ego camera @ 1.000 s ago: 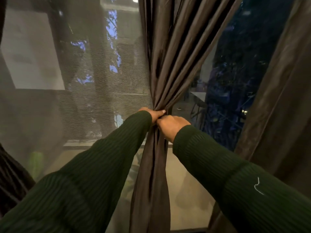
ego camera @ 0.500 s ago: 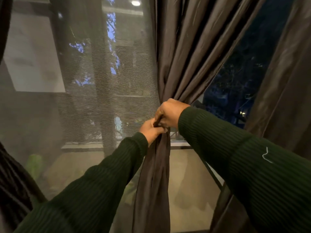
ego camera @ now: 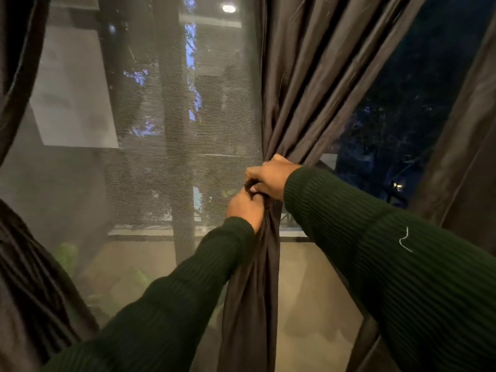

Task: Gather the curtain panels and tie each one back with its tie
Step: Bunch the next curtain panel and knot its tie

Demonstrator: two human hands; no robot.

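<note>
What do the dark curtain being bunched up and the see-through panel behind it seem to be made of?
The gathered curtain looks like a smooth woven fabric, dark brown, with a slight sheen: light glints along its long soft folds. Which fibre, I cannot tell. The sheer panel looks like a fine open mesh or net, matte grey: its tiny grid shows, and the buildings outside are visible through it.

Window screen mesh [ego camera: 150, 146] covers the glass from 9 to 12 o'clock. Ceiling lamp [ego camera: 228, 8] reflected at 12 o'clock. Pale sill ledge [ego camera: 150, 232] at centre. Dark night foliage [ego camera: 402, 108] at 2 o'clock
</note>
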